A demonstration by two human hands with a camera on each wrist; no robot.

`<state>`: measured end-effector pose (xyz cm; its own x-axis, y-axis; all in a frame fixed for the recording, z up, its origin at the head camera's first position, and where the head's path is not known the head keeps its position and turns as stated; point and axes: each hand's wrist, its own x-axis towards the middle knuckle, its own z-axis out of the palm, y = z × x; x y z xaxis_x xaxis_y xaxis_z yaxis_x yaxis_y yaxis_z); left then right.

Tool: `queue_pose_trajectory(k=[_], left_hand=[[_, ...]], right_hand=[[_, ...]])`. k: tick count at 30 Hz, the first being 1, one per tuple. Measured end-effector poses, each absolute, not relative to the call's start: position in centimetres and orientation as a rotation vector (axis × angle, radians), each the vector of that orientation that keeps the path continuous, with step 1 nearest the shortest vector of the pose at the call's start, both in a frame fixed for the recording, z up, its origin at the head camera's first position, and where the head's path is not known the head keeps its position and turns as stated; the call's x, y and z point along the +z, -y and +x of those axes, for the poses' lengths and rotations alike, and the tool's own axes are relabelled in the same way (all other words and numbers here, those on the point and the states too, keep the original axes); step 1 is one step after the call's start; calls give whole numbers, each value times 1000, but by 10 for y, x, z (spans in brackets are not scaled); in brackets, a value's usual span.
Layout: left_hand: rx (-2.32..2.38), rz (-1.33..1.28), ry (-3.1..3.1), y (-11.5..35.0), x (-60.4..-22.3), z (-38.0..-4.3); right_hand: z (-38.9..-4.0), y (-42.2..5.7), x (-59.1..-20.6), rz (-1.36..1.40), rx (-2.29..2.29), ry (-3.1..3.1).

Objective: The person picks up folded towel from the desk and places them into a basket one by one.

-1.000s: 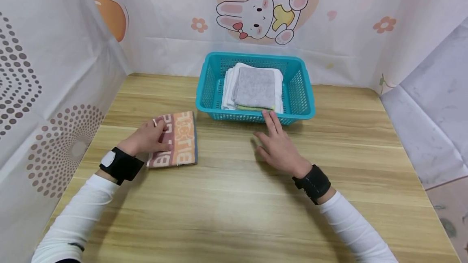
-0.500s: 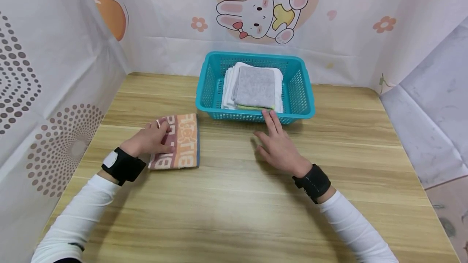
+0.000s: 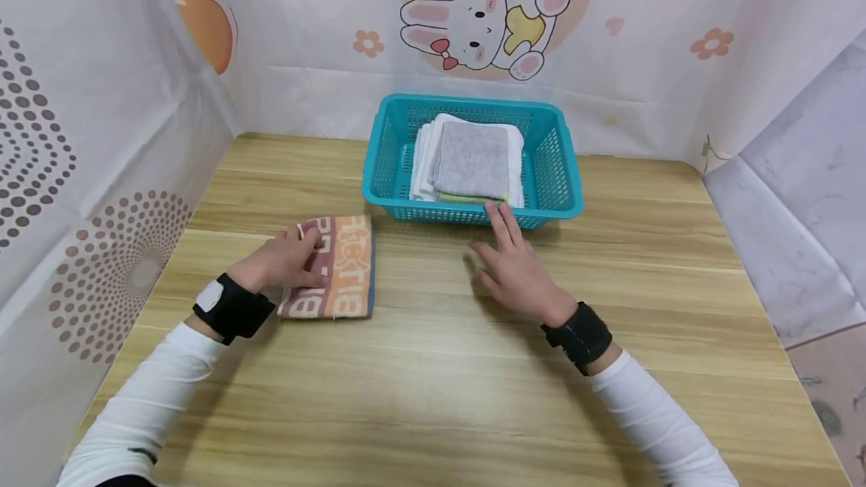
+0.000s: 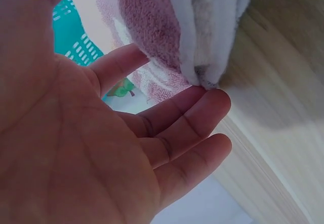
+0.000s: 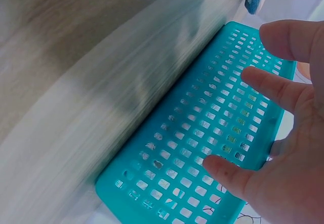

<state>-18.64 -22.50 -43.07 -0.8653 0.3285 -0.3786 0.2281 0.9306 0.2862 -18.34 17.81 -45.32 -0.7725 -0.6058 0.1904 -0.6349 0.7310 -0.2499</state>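
Note:
A folded towel (image 3: 352, 269) with maroon and orange bands and pale lettering lies at the left of the table. My left hand (image 3: 280, 261) rests on its left part, thumb and fingers spread. In the left wrist view, nearly straight fingertips touch the towel's layered edge (image 4: 202, 36). A teal perforated basket (image 3: 568, 205) stands at the back. Inside it, a folded grey cloth (image 3: 473, 160) lies on a yellow-green one and folded white cloths (image 3: 422, 171). My right hand (image 3: 521, 280) touches the basket's front rim with two extended fingers; its other fingers are spread before the basket's side.
The wood-grain table (image 3: 419, 397) extends in front of and around the basket. A white curtain (image 3: 304, 89) with a rabbit print hangs just behind it. More pale sheeting (image 3: 101, 134) with dots closes off the left side.
My left hand and the towel have slid slightly right and toward the near side of the table. My right hand and the basket have stayed in place.

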Motion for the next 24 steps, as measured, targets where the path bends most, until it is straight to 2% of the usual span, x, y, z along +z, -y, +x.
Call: queue_pose_trajectory(k=[24], left_hand=[[306,509,-2669,209,-433,-173]], right_hand=[[-183,-177,-452,1018,462,2835]])
